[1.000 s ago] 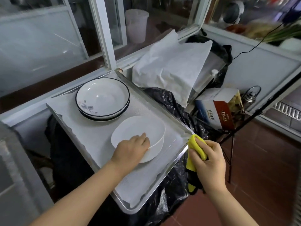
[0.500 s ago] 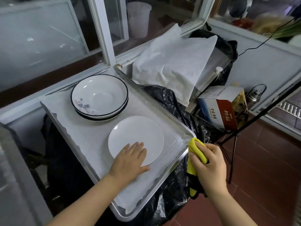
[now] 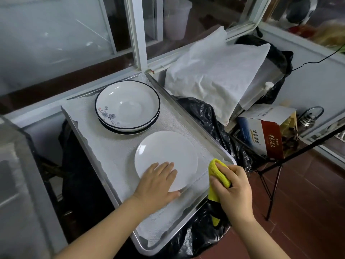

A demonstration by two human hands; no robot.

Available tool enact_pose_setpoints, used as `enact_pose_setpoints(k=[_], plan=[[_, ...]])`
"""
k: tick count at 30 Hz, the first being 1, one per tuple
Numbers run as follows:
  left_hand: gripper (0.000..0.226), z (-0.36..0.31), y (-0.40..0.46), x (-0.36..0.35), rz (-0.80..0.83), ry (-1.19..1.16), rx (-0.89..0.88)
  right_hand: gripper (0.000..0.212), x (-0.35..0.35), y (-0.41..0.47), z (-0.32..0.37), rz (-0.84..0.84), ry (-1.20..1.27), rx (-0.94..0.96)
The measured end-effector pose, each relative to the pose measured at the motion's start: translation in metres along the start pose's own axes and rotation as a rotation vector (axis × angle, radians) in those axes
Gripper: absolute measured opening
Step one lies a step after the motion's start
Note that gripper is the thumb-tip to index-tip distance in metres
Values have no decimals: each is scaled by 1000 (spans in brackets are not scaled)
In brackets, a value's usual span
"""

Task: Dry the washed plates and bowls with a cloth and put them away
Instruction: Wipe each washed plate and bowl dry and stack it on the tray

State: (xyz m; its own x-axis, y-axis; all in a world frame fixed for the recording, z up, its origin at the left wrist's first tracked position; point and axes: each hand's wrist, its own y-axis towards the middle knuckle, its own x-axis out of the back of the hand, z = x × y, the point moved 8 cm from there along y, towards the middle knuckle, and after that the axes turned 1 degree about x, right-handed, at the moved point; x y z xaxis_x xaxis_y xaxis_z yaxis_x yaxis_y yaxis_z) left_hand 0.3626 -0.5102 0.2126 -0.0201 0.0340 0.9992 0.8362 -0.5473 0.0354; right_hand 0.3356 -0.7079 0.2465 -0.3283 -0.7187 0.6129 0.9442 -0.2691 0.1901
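Observation:
A plain white plate [image 3: 168,152] lies flat on the lined metal tray [image 3: 192,113]. My left hand [image 3: 158,182] rests on the plate's near edge with the fingers straight and the thumb beside the rim. Behind it stand stacked bowls [image 3: 128,106] with dark rims and a blue flower pattern. My right hand [image 3: 233,187] grips a yellow cloth [image 3: 218,171] at the tray's right corner, part of the cloth hanging below the hand.
White paper [image 3: 214,71] drapes over things to the right of the tray. A black plastic bag [image 3: 211,116] sits beneath it, with a printed carton [image 3: 265,131] and a metal kettle [image 3: 308,118] farther right. Window frames [image 3: 136,34] run behind the tray.
The white plate went from tilted in my left hand to lying flat on the tray. My left hand now lies flat on it. My right hand with the cloth moved slightly toward the tray.

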Motion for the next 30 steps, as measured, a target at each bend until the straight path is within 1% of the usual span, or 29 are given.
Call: enact_pose_setpoints(k=[3,8,10,12,14,16,18,21,23,30], plan=[[75,13,-12,6,-5,-34,114,36,-28,21,25,89,-37,76],[90,53,-46,10,-34,-126,434,38,-88,72,86,136,-151,333],[96,65,-57,7,-17,-182,568,45,-127,89,95,272,-306,377],[99,70,-65,3,-21,-254,646,52,-163,94,89,418,-527,368],[101,71,-66,-1,-44,-345,674,49,-182,92,87,447,-595,397],[103,72,-67,-4,-74,-422,699,45,-189,88,94,439,-538,458],[105,72,-66,-5,-79,-442,711,44,-197,80,104,479,-478,550],[110,74,-67,-1,-57,-385,731,44,-204,63,117,571,-387,673],[109,75,-67,1,-100,-338,727,45,-205,53,122,638,-353,723],[122,72,-72,1,-126,-265,764,48,-198,19,118,866,-356,876]])
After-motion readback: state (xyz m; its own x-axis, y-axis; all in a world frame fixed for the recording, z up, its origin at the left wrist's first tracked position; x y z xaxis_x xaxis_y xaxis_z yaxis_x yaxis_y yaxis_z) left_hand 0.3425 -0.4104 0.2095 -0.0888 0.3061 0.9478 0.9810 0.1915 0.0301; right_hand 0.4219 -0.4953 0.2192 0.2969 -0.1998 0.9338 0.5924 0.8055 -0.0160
